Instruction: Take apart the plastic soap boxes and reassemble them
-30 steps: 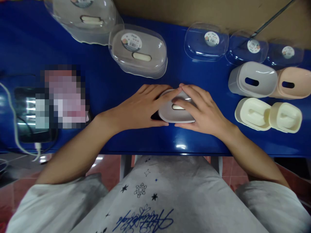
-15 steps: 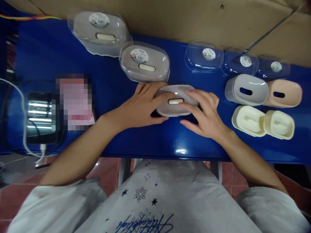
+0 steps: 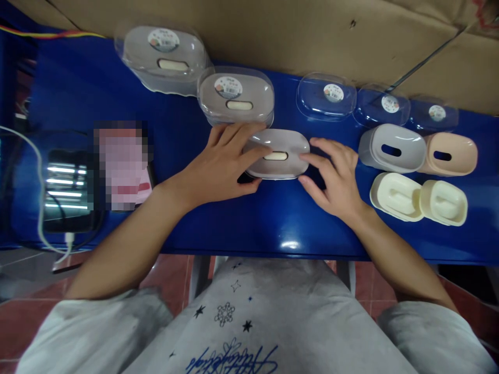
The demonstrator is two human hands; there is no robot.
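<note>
A small grey oval box [image 3: 290,143] with a cream insert [image 3: 276,156] in the slot of its top sits in front of me on the blue table. My left hand [image 3: 222,166] is wrapped over its left end. The index finger reaches along the top to the insert, and the thumb lies low at the front left. At the right end, my right hand [image 3: 335,176] has its fingers spread, with the index fingertip by the rim; whether it touches is unclear. Just behind stands a grey box with a clear labelled lid [image 3: 236,98].
A larger lidded grey box [image 3: 167,57] stands at the back left. Clear lids [image 3: 325,98] lie at the back right, behind a grey slotted tub [image 3: 401,145], a peach tub [image 3: 452,150] and cream trays [image 3: 397,195]. A phone [image 3: 70,192] with a white cable lies left.
The small box has shifted slightly back and left with my left hand. My right fingers have drawn off its top to the right end. The view has moved a little.
</note>
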